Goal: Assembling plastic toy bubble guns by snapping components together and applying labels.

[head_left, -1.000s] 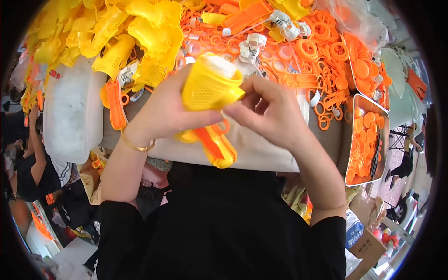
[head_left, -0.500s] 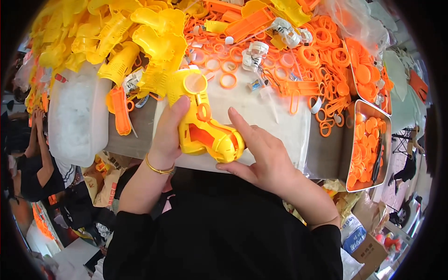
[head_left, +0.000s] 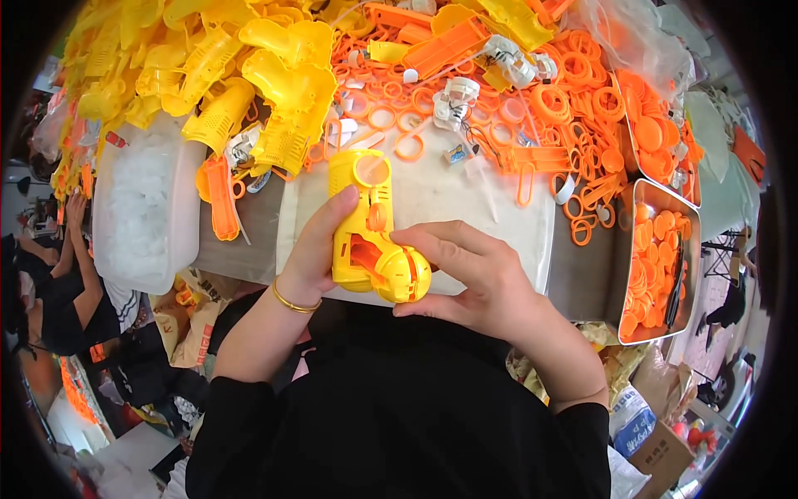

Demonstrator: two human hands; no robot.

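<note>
My left hand [head_left: 317, 245] is wrapped around the left side of a yellow plastic toy gun [head_left: 352, 234], its thumb on top of the shell. The toy has a round clear window near its far end, an orange trigger and an open orange-lined hollow in the grip. With fingers above and thumb below, my right hand [head_left: 478, 270] holds the rounded, slotted end of the grip. The toy is held over the near edge of the pale work mat [head_left: 507, 237]. My left palm and the toy's underside are hidden.
Yellow shell halves [head_left: 287, 75] pile up at the far left, beside a translucent tub [head_left: 145, 200]. Orange rings [head_left: 573, 62] and white motor units [head_left: 455, 101] spread across the back. A metal tray [head_left: 625, 291] of orange discs stands at right. Another person's arms [head_left: 79, 258] show at far left.
The toy gun has shifted slightly right and turned more upright, its grip end folded closer to the body. My right fingers have closed onto the grip end.
</note>
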